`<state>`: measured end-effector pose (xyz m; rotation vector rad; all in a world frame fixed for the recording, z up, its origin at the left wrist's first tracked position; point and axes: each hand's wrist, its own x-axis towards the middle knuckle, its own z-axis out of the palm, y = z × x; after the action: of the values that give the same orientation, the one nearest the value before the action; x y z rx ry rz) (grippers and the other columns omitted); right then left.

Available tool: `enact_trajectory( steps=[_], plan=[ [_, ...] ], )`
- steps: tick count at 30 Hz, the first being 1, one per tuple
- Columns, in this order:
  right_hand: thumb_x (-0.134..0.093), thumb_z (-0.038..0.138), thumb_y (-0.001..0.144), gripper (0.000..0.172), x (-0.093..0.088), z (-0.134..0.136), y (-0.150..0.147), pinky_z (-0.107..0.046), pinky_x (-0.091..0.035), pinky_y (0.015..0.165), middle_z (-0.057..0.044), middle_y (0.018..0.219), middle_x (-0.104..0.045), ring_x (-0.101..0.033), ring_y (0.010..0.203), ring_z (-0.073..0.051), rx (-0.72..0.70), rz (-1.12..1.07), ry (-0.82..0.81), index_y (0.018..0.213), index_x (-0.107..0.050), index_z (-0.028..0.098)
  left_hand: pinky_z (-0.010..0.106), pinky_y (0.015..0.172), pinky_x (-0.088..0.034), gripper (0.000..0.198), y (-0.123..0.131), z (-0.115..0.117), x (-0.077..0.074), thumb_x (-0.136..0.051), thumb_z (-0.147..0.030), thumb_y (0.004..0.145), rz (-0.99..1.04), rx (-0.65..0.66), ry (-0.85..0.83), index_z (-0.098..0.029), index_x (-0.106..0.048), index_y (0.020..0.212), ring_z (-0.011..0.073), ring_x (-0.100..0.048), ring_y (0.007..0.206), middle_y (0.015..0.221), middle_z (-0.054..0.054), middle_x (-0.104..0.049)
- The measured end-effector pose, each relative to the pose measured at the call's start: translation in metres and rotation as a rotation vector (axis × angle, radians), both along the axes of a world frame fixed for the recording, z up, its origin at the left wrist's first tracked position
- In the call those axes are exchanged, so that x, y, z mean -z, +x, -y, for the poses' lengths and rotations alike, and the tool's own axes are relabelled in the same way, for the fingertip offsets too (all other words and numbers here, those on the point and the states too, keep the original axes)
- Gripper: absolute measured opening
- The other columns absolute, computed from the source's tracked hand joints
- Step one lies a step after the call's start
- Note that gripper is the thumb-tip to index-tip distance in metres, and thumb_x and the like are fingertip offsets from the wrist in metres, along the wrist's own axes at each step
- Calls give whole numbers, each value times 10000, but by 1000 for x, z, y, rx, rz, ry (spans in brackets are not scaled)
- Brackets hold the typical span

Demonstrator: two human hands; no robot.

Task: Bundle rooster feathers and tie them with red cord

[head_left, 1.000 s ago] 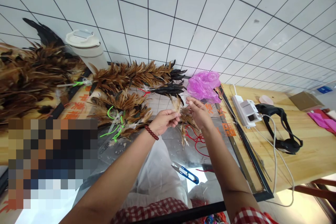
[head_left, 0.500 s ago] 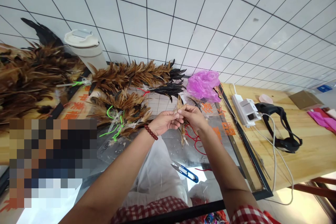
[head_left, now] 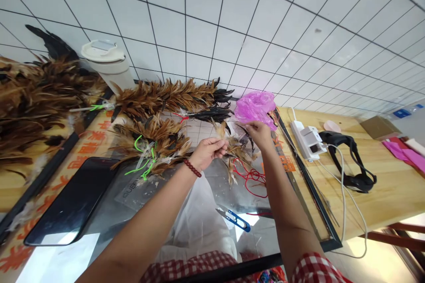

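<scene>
My left hand (head_left: pixel 210 150), with a dark red bead bracelet on the wrist, is closed in a pinch on a small bunch of brown feathers (head_left: pixel 222 131) that stick up from its fingertips. My right hand (head_left: pixel 259 133) is farther back and to the right, fingers curled over a loose pile of brown feathers (head_left: pixel 239 154) beside a pink plastic bag (head_left: pixel 256 107); what it holds, if anything, is hidden. Red string (head_left: pixel 254 180) lies under the pile. Blue thread snips (head_left: pixel 236 219) lie nearer me.
Tied brown feather bundles (head_left: pixel 166 97) lie along the tiled wall, with a white lidded cup (head_left: pixel 108 64) behind. A black phone (head_left: pixel 71 199) lies at left. A white power strip (head_left: pixel 307 138), cables and a black strap device (head_left: pixel 352 159) sit on the wooden table at right.
My right hand has left the bunch in my left hand and moved back right to the loose feather pile. The left hand has stayed put.
</scene>
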<state>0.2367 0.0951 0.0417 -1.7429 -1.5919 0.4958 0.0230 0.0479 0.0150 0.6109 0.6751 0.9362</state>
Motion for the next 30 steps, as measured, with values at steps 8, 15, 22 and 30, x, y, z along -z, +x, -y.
enact_trajectory(
  steps=[8,15,22,30],
  plan=[
    [-517,281,851,283,17,-53,-21,-327,-430,860,-128,1058,-660,-603,949,-221,-68,435,-26,1014,-710,154,126,477,-435,166,-5,-6,-4,-770,-168,681,151,-163,-96,-81,-661,771,35,-547,516,613,5,-604],
    [-507,121,794,183,5,-23,-13,-290,-406,720,-149,926,-686,-621,823,-220,-208,611,-209,801,-689,140,128,468,-431,162,-6,-7,-4,-762,-160,685,159,-174,-127,-82,-658,782,40,-555,513,614,3,-607],
    [-486,227,847,160,-43,63,31,-248,-394,620,-27,734,-671,-577,653,-152,-405,379,-159,869,-640,192,142,487,-446,176,-1,-5,-3,-767,-202,684,125,-173,-83,-98,-662,778,45,-570,543,653,3,-623],
    [-440,239,920,307,-47,69,-14,-335,-427,802,-110,949,-676,-598,879,-229,-482,554,119,1138,-652,198,221,586,-517,242,5,1,-3,-801,-257,624,-79,-197,28,-72,-706,747,119,-652,639,775,89,-710]
  ],
)
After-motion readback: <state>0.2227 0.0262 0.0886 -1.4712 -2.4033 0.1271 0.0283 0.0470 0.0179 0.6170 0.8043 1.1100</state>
